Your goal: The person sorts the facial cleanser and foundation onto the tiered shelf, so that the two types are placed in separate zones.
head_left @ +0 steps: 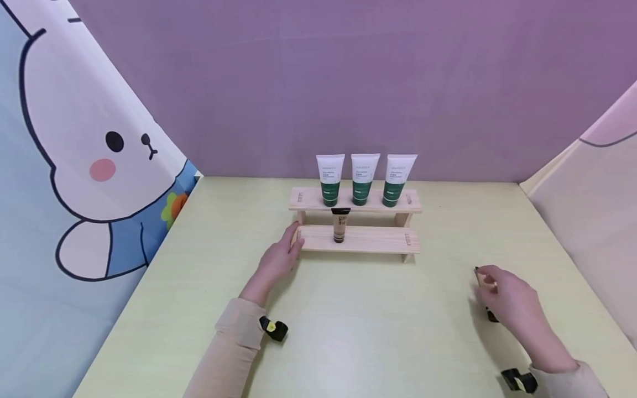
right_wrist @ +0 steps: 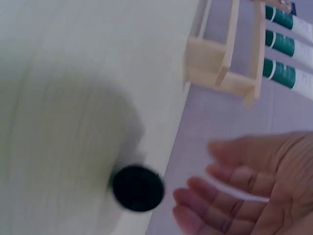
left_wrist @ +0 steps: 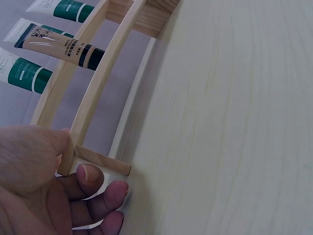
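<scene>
My left hand (head_left: 280, 258) grips the left end of the lower step of a small two-tier wooden stand (head_left: 368, 240), thumb and fingers around its corner. On that step a beige tube with black ends (head_left: 340, 225) stands on its cap. Three white-and-green tubes (head_left: 361, 179) stand in a row on the upper step. Over the table at the right, my right hand (head_left: 512, 298) reaches over another beige tube (head_left: 480, 279), hiding its middle. In the right wrist view its round black cap (right_wrist: 138, 188) faces the camera, beside my loosely bent fingers (right_wrist: 195, 188).
The pale wood-grain table (head_left: 358, 326) runs back to a purple cloth backdrop (head_left: 348, 83). A cloth with a cartoon rabbit (head_left: 74, 166) hangs along the left side, and a light cloth (head_left: 597, 199) borders the right. Each wrist carries a small black camera (head_left: 273, 328).
</scene>
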Available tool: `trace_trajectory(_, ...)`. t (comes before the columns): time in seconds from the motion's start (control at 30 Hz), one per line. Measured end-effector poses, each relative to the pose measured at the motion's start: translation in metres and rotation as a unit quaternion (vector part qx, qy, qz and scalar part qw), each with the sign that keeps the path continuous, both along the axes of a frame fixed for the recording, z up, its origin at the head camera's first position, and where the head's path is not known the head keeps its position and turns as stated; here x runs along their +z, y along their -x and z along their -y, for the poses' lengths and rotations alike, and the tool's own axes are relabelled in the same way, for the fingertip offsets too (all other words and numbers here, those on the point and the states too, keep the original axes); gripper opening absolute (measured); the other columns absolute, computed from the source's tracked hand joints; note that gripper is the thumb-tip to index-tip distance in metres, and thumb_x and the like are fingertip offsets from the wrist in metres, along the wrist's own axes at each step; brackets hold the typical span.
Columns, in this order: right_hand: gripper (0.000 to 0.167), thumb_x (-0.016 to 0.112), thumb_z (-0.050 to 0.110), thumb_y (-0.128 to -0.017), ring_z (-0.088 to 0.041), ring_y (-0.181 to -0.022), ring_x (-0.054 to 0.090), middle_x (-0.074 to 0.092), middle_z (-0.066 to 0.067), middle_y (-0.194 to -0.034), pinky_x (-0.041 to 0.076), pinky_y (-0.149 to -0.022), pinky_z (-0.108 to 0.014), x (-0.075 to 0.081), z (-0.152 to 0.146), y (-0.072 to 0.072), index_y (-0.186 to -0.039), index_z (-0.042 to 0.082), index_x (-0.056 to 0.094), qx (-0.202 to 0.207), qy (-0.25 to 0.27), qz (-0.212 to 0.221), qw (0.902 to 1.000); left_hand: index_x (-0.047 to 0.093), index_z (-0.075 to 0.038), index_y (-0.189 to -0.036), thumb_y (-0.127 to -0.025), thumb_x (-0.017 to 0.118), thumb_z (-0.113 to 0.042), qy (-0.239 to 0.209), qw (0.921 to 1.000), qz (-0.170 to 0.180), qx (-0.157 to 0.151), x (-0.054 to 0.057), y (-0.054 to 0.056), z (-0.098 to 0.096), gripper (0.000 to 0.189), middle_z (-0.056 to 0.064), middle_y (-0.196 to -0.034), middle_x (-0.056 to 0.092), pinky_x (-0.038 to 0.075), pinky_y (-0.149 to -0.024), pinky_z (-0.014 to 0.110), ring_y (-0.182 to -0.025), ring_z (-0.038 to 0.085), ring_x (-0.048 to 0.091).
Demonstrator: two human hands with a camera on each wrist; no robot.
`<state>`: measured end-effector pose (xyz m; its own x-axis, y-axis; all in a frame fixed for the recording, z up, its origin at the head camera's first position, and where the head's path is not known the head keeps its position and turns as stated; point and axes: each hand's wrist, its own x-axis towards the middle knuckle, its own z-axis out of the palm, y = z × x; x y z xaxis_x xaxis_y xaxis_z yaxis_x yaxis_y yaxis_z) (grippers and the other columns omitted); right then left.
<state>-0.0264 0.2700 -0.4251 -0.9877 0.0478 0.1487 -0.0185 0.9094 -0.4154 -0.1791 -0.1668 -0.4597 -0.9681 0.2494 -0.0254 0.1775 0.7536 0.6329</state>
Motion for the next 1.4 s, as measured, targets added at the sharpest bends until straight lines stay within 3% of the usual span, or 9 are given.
trace_trajectory(0.13, 0.032, 0.064, 0.005, -0.085, -0.034, -0.069, 0.063, 0.067, -0.019, -0.083, 0.044, -0.054, -0.046, -0.006, -0.013, -0.001, -0.112, -0.010, 0.056, -0.020, -0.028, 0.009, 0.9994, 0.021, -0.024, -0.156, -0.106, 0.036, -0.041, -0.002, 1.0000, 0.000, 0.000, 0.001, 0.000, 0.000, 0.055, 0.015, -0.099, 0.068, 0.048, -0.081, 0.052, -0.086, 0.033, 0.064)
trace_trajectory(0.23, 0.038, 0.065, 0.007, -0.084, -0.029, -0.064, 0.058, 0.064, -0.015, -0.078, 0.042, -0.052, -0.041, -0.008, -0.018, -0.001, -0.114, -0.012, 0.053, -0.026, -0.028, 0.039, 0.9985, 0.021, -0.024, -0.156, -0.106, 0.036, -0.040, -0.004, 1.0000, -0.001, 0.000, 0.001, -0.001, 0.000, 0.054, 0.019, -0.108, 0.068, 0.048, -0.084, 0.053, -0.091, 0.035, 0.064)
trace_trajectory(0.37, 0.054, 0.068, 0.013, -0.085, -0.023, -0.064, 0.055, 0.062, -0.010, -0.077, 0.043, -0.056, -0.043, -0.010, -0.022, 0.002, -0.122, -0.019, 0.044, -0.027, -0.021, 0.094, 0.9950, 0.021, -0.024, -0.156, -0.106, 0.036, -0.040, -0.005, 1.0000, 0.002, -0.002, 0.002, -0.001, 0.000, 0.055, 0.012, -0.089, 0.067, 0.048, -0.080, 0.050, -0.080, 0.030, 0.063)
trace_trajectory(0.43, 0.058, 0.068, 0.017, -0.088, -0.022, -0.064, 0.055, 0.061, -0.010, -0.077, 0.044, -0.059, -0.043, -0.011, -0.021, 0.004, -0.122, -0.022, 0.042, -0.024, -0.017, 0.119, 0.9925, 0.020, -0.024, -0.156, -0.106, 0.037, -0.039, -0.005, 1.0000, 0.003, -0.001, 0.002, -0.002, 0.000, 0.055, 0.011, -0.089, 0.067, 0.048, -0.080, 0.050, -0.080, 0.029, 0.062)
trace_trajectory(0.57, 0.045, 0.066, 0.022, -0.090, -0.020, -0.061, 0.051, 0.057, -0.006, -0.073, 0.041, -0.055, -0.037, -0.013, -0.018, 0.006, -0.107, -0.017, 0.051, -0.014, -0.014, 0.136, 0.9905, 0.021, -0.023, -0.156, -0.106, 0.038, -0.039, -0.007, 1.0000, 0.001, -0.001, 0.002, -0.002, 0.000, 0.055, 0.012, -0.089, 0.067, 0.048, -0.079, 0.051, -0.080, 0.030, 0.062)
trace_trajectory(0.67, 0.036, 0.065, 0.022, -0.091, -0.019, -0.059, 0.046, 0.052, -0.004, -0.070, 0.037, -0.052, -0.034, -0.014, -0.015, 0.005, -0.101, -0.010, 0.052, -0.006, -0.013, 0.137, 0.9905, 0.022, -0.020, -0.155, -0.106, 0.038, -0.038, -0.006, 1.0000, -0.005, -0.002, 0.001, -0.002, -0.001, 0.055, 0.010, -0.085, 0.065, 0.048, -0.078, 0.050, -0.078, 0.030, 0.062)
trace_trajectory(0.9, 0.048, 0.060, 0.018, -0.092, -0.018, -0.060, 0.051, 0.058, -0.003, -0.074, 0.040, -0.051, -0.034, -0.013, -0.012, 0.006, -0.122, -0.016, 0.044, 0.005, -0.002, 0.138, 0.9905, 0.022, -0.021, -0.155, -0.106, 0.038, -0.038, 0.000, 1.0000, -0.005, -0.001, 0.005, -0.003, -0.001, 0.055, 0.015, -0.095, 0.068, 0.047, -0.084, 0.053, -0.087, 0.034, 0.063)
trace_trajectory(1.13, 0.048, 0.061, 0.018, -0.093, -0.016, -0.062, 0.054, 0.063, -0.008, -0.082, 0.042, -0.053, -0.034, 0.000, -0.004, 0.010, -0.126, -0.013, 0.046, 0.025, 0.015, 0.106, 0.9940, 0.021, -0.022, -0.156, -0.106, 0.038, -0.038, 0.005, 1.0000, 0.002, 0.000, 0.006, -0.003, -0.001, 0.055, 0.007, -0.080, 0.063, 0.048, -0.077, 0.050, -0.074, 0.028, 0.061)
trace_trajectory(1.4, 0.047, 0.062, 0.022, -0.094, -0.018, -0.068, 0.060, 0.066, -0.009, -0.086, 0.045, -0.056, -0.037, 0.011, 0.008, 0.015, -0.126, -0.010, 0.049, 0.041, 0.023, 0.079, 0.9957, 0.021, -0.023, -0.156, -0.106, 0.037, -0.040, -0.001, 1.0000, 0.008, 0.004, 0.006, -0.004, -0.001, 0.055, 0.008, -0.085, 0.065, 0.048, -0.080, 0.050, -0.078, 0.029, 0.061)
